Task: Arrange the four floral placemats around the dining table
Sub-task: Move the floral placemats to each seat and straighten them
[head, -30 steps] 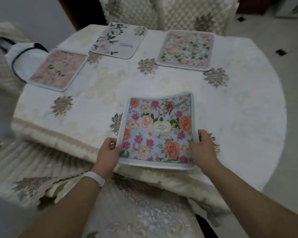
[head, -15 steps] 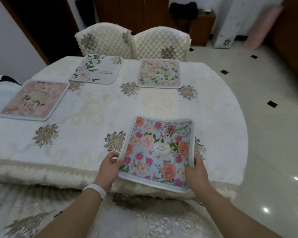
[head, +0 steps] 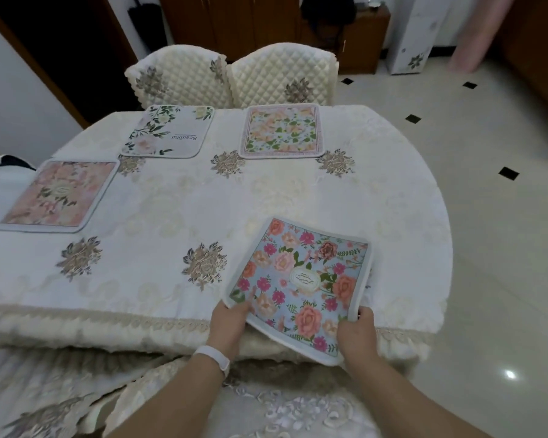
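Note:
A blue floral placemat (head: 301, 286) lies skewed at the near edge of the dining table (head: 266, 197), its near corner hanging over the rim. My left hand (head: 228, 324) grips its near-left corner. My right hand (head: 358, 333) grips its near-right edge. Three other placemats lie flat: a pink one (head: 60, 194) at the left, a white one with green leaves (head: 168, 132) at the far left, and a peach-and-green one (head: 280, 131) at the far middle.
Two quilted cream chairs (head: 234, 77) stand behind the table's far edge. A covered chair back (head: 266, 412) is right below my arms. A white bag (head: 0, 172) sits off the table's left side. Tiled floor (head: 487, 216) lies to the right.
The blue placemat has shifted to the right along the near edge and turned slightly, both hands still holding it. My view has lifted, showing more of the room.

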Demonstrator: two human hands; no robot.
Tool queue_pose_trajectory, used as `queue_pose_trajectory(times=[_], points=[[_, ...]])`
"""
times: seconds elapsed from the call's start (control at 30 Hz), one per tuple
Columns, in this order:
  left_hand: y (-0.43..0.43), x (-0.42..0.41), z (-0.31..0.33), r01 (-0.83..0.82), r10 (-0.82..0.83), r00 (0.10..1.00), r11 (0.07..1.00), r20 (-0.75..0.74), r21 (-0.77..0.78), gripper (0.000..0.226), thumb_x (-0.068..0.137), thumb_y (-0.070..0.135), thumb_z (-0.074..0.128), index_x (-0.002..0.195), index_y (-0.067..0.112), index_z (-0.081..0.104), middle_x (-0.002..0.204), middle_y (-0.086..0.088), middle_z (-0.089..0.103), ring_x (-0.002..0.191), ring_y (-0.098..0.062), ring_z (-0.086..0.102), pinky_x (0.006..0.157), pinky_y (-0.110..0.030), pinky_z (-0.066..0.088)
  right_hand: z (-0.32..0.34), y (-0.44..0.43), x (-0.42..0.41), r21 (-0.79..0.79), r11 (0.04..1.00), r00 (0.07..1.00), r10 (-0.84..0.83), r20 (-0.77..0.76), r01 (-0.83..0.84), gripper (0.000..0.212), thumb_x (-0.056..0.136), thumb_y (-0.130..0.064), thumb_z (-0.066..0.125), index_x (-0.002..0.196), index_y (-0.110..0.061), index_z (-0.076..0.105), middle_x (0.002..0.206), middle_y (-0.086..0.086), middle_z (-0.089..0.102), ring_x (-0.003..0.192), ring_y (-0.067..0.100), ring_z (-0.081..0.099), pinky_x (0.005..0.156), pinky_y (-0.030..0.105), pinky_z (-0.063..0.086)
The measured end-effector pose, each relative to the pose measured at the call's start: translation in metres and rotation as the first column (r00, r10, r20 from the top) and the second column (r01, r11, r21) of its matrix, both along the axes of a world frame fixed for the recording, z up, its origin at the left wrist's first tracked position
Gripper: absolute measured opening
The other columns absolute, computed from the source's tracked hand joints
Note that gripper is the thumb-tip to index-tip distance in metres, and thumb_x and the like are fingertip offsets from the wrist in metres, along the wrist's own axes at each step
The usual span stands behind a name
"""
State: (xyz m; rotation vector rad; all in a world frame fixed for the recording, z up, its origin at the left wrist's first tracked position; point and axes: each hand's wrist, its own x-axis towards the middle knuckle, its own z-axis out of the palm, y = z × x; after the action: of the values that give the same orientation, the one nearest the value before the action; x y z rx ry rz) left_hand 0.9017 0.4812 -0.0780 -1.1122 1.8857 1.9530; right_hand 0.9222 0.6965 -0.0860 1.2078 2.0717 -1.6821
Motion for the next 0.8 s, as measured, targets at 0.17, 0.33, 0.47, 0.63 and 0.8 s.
queue_pose_trajectory(times=[0.17, 0.33, 0.47, 0.63, 0.8], points=[[0.041, 0.028, 0.0, -0.042, 0.042, 0.999, 0.999, -0.017, 0.003, 0.03, 0.091, 0.0, 0.061, 0.106, 0.026, 0.059, 0.104, -0.004, 0.07, 0.093, -0.027, 0.069, 0.08, -0.049, 0.059, -0.009, -0.021, 0.006, -0.131, 0.991, 0.999, -0.021, 0.032, 0.025, 0.024, 0.092, -0.002, 0.044, 0.112, -0.016, 0.046, 0.096, 0.008, 0.063, 0.083, 0.024, 0.064, 0.065, 0.038, 0.057], [0.047, 0.038, 0.006, 0.035, -0.041, 0.996, 0.997, -0.082, -0.074, 0.04, 0.092, 0.0, 0.055, 0.118, 0.03, 0.053, 0.11, 0.003, 0.069, 0.096, -0.015, 0.068, 0.073, -0.03, 0.059, -0.007, -0.047, 0.012, -0.283, 0.957, 0.998, 0.061, 0.003, -0.058, 0.03, 0.089, 0.001, 0.053, 0.113, -0.016, 0.049, 0.098, 0.007, 0.065, 0.086, 0.021, 0.065, 0.063, 0.03, 0.053], [0.021, 0.032, 0.009, 0.058, -0.065, 0.991, 0.996, -0.116, -0.064, 0.045, 0.093, 0.0, 0.057, 0.125, 0.031, 0.054, 0.115, 0.004, 0.07, 0.101, -0.017, 0.069, 0.081, -0.041, 0.06, -0.004, -0.05, 0.009, -0.331, 0.939, 0.996, 0.083, -0.032, -0.089, 0.037, 0.088, -0.003, 0.062, 0.118, -0.021, 0.05, 0.102, 0.002, 0.067, 0.091, 0.019, 0.066, 0.079, 0.041, 0.058], [-0.024, 0.019, -0.002, 0.073, -0.081, 0.992, 0.994, -0.098, -0.082, 0.038, 0.093, 0.003, 0.057, 0.112, 0.036, 0.057, 0.113, -0.002, 0.071, 0.099, -0.024, 0.07, 0.083, -0.051, 0.058, 0.008, -0.036, -0.026, -0.382, 0.924, 0.996, -0.034, -0.079, 0.001, 0.034, 0.088, -0.001, 0.065, 0.113, -0.019, 0.051, 0.101, 0.006, 0.069, 0.089, 0.026, 0.071, 0.08, 0.049, 0.06], [-0.064, 0.002, -0.006, 0.131, -0.139, 0.98, 0.989, -0.14, -0.064, 0.036, 0.093, 0.01, 0.062, 0.121, 0.032, 0.056, 0.109, 0.003, 0.072, 0.093, -0.019, 0.072, 0.074, -0.04, 0.061, 0.01, -0.018, -0.067, -0.279, 0.96, 0.997, -0.047, -0.056, 0.03, 0.026, 0.09, -0.001, 0.059, 0.113, -0.013, 0.053, 0.101, 0.013, 0.067, 0.086, 0.032, 0.07, 0.077, 0.052, 0.06]])
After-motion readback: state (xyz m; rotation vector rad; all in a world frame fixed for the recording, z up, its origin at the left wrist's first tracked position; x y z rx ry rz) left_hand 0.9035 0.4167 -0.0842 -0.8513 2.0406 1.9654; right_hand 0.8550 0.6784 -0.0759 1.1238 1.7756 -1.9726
